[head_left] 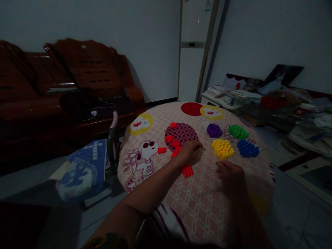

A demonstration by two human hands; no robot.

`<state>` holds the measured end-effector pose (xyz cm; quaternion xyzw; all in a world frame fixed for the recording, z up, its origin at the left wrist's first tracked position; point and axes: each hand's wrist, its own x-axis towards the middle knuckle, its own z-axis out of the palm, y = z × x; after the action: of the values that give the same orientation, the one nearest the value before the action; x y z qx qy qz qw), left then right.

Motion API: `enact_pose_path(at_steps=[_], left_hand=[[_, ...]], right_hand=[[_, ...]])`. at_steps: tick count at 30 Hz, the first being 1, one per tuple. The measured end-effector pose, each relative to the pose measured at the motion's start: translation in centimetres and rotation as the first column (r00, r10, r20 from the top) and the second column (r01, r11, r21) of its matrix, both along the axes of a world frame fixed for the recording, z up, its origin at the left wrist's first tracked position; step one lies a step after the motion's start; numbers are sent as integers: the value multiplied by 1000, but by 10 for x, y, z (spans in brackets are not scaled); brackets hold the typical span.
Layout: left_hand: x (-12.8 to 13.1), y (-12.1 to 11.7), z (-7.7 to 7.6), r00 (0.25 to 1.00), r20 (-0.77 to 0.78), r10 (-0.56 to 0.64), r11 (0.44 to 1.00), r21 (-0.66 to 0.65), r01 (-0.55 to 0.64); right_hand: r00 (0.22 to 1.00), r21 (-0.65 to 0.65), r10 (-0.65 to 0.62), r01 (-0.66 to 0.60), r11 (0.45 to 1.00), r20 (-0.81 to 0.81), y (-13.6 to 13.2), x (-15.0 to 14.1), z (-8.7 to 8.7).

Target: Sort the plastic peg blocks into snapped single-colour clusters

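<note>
My left hand (192, 152) hovers over the middle of the round table, its fingers curled together beside the red plastic pieces (187, 171). My right hand (230, 173) is closed in a pinch just below a heap of yellow plastic pieces (222, 148). Whatever either hand may hold is too small and dark to make out. More red pieces (162, 150) lie scattered to the left of my left hand, some partly hidden by it. Beyond the yellow heap are piles of purple pieces (214, 130), green pieces (239, 131) and blue pieces (248, 148).
A patterned tablecloth (197, 200) covers the table. To the left stand a folding chair with a blue cover (85, 169) and a wooden bench (88, 65). A cluttered glass-topped table (275, 103) is on the right, and a tall white cabinet-like unit (193, 69) stands behind.
</note>
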<state>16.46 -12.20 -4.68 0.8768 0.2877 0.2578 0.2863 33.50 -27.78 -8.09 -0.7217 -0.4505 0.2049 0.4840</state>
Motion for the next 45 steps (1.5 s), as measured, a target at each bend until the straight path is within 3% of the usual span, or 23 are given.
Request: enact_pose_path(at_steps=[4, 7, 10, 13, 16, 19, 22, 26, 32, 35, 37, 39, 42, 45], left_hand=[[-36, 35, 11, 970, -124, 207, 977, 78, -199], [-59, 49, 15, 970, -232, 71, 997, 52, -60], [-62, 45, 12, 955, -283, -88, 994, 41, 104], [-50, 34, 8, 942, -307, -135, 981, 93, 171], [-37, 24, 6, 940, -318, -121, 980, 114, 164], [-29, 16, 6, 966, -247, -69, 994, 60, 86], [-17, 6, 3, 997, -33, -65, 990, -129, 60], [5, -16, -9, 968, 223, -116, 926, -328, 187], [18, -35, -19, 933, 334, -137, 842, -456, 287], [7, -22, -13, 938, 306, -163, 894, -356, 271], [-6, -6, -7, 966, 243, -92, 961, -234, 150], [-23, 10, -3, 990, 144, 5, 993, -115, 12], [-45, 31, -1, 988, -13, 152, 983, 102, -150], [-58, 42, -2, 970, -169, 174, 967, 216, -136]], right_hand=[[1000, 30, -14, 14, 999, -10, 5, -1, -13], [1000, 50, -15, 14, 999, 2, 7, 0, -20], [1000, 67, -10, 10, 998, -3, 9, 0, -24], [1000, 71, -15, 14, 997, 12, 12, 0, -25], [1000, 74, -19, 17, 997, 21, 13, -1, -23], [1000, 80, -14, 13, 997, 15, 12, -3, -20], [999, 94, 20, -17, 995, -35, 11, -6, -17], [984, 144, 104, -83, 986, -148, 10, -10, -13], [954, 242, 93, -22, 970, -284, 10, -11, -8], [947, 315, 15, 92, 945, -322, 5, -7, -7], [959, 346, -78, 173, 922, -272, -2, -2, -8], [978, 359, -135, 185, 915, -159, -11, 2, -8], [991, 325, -133, 123, 938, 9, -21, 8, -9], [986, 262, -115, 81, 962, 119, -24, 15, -12]])
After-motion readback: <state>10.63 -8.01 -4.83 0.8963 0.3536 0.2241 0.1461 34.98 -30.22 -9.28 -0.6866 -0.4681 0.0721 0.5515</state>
